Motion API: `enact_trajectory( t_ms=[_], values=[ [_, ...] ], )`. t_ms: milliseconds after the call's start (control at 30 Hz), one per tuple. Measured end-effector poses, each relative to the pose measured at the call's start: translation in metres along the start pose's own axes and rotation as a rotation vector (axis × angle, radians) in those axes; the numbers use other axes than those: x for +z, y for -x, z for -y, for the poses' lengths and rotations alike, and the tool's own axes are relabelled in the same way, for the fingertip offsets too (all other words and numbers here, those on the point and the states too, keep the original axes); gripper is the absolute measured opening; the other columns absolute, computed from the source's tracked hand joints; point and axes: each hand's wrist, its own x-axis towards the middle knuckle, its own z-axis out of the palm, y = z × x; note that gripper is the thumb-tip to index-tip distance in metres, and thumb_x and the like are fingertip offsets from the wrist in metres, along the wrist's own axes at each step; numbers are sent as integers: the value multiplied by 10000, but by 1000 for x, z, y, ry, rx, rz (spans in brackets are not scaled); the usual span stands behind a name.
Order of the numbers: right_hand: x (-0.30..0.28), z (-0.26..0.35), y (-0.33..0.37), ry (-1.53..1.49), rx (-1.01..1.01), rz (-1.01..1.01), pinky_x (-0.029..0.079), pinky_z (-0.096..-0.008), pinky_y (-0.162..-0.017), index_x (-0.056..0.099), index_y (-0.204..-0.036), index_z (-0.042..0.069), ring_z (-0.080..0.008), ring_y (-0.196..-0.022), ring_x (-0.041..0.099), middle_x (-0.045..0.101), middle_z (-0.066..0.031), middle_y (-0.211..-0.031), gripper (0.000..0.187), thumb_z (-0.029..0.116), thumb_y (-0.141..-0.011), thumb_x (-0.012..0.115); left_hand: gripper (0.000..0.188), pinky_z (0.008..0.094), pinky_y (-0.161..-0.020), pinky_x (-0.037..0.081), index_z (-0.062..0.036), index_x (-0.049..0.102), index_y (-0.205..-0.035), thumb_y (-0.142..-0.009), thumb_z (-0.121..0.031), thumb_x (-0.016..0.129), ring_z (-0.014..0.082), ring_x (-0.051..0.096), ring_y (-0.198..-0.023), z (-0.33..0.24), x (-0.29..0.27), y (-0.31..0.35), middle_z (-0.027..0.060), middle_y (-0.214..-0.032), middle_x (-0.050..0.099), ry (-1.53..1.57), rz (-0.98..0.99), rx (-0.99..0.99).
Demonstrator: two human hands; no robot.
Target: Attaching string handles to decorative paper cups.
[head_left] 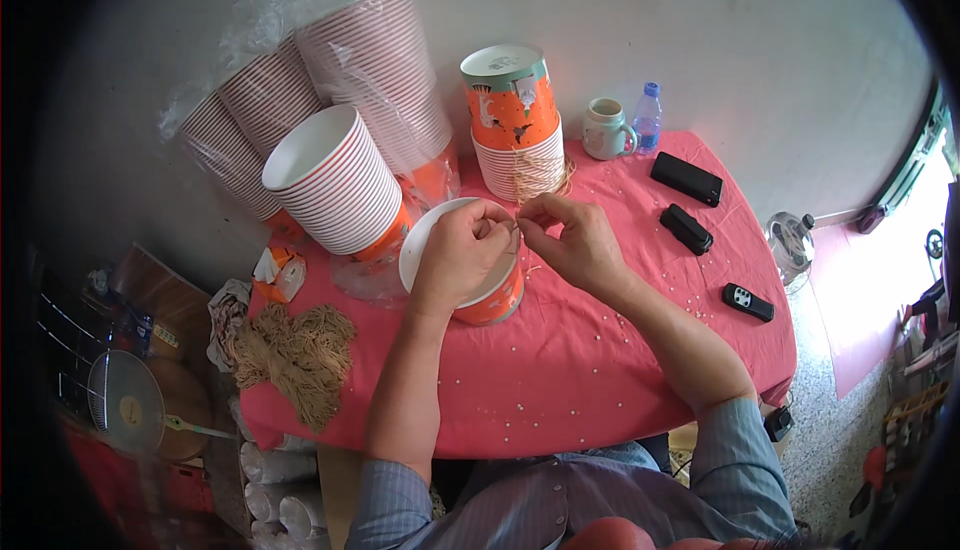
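An orange paper bucket (492,304) with a white inside stands on the red tablecloth in front of me. Above its right rim my left hand (462,250) and my right hand (570,240) meet, each closed in a pinch. A thin pale cord seems to run between the fingertips; most of it is hidden. Just beyond, a bundle of loose tan cords (540,172) hangs against a stack of white-rimmed paper buckets (497,166). On top of that stack sits an upside-down orange and green bucket (512,115). A heap of tan cords (305,355) lies at the left.
Tall bucket stacks (375,60) in clear plastic lean against the wall, with another stack (335,190) before them. At the back right stand a mug (604,130) and a plastic bottle (648,120). Two black cases (687,179) and a remote (748,302) lie right. Tiny white bits dot the red tablecloth (560,370).
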Motion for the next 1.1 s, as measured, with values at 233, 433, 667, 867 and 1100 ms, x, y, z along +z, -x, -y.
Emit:
enact_trajectory(
  t_ms=[233, 433, 667, 867, 1100],
  values=[
    [1, -4, 0, 20, -2, 4, 629, -339, -816, 770, -1080, -11, -188, -895, 801, 819, -109, -966, 142, 72, -966, 784, 176, 270, -711, 539, 70, 730, -1113, -1040, -90, 719, 76, 688, -760, -1, 2, 0, 49, -853, 765, 20, 20, 25],
    [0, -3, 0, 45, 22, 23, 629, -345, -818, 774, -1089, -2, -197, -899, 805, 821, -108, -983, 155, 96, -970, 783, 167, 267, -722, 541, 68, 733, -1113, -1032, -75, 706, 78, 695, -779, -6, -1, 1, 44, -864, 765, -10, 13, -20],
    [1, -3, 1, 45, 26, 52, 622, -362, -812, 763, -1118, 2, -219, -902, 802, 814, -119, -988, 166, 107, -989, 754, 148, 269, -723, 535, 47, 741, -1098, -1022, -66, 684, 61, 677, -797, -2, -4, 0, 42, -882, 756, -26, 30, -26],
    [0, -3, 0, 40, 22, 84, 619, -371, -821, 748, -1131, 0, -234, -900, 798, 803, -127, -987, 155, 100, -1014, 729, 135, 238, -654, 471, 25, 737, -1071, -1040, -84, 663, 35, 607, -736, -5, -9, 0, -19, -862, 707, 77, 85, -91],
    [-1, -4, -1, -34, 5, 135, 615, -371, -835, 756, -1180, -2, -222, -906, 792, 803, -130, -994, 189, 86, -1014, 732, 128, 213, -531, 381, -24, 748, -1052, -1065, -110, 654, -2, 507, -619, -8, -11, 0, -66, -791, 634, 271, 123, -175]
  ],
)
